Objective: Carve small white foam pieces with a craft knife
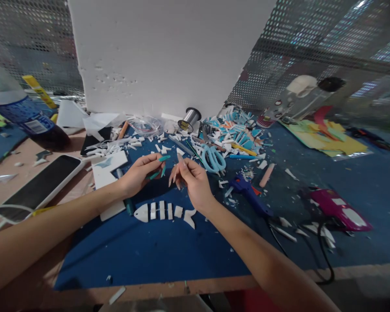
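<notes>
My left hand (143, 171), with long green nails, is raised over the blue mat (143, 255), its thumb and fingertips drawn together. Facing it, my right hand (192, 177) pinches thumb against forefinger, the other fingers curled. Anything thin between the fingertips is too small to make out. Below them lies a row of white foam pieces shaped like a fish skeleton: a pointed head (141, 213) with an eye hole, several rib strips (162, 210) and a forked tail (190, 219). Light-blue scissors (210, 158) lie just beyond my right hand.
A spool of clear line (190, 119) stands before a large white foam board (172, 56). Blue and white scraps (238, 130) heap behind the scissors. At right are a blue glue gun (251, 196) and a magenta corded device (341, 209); at left, a phone (40, 186) and a bottle (29, 117).
</notes>
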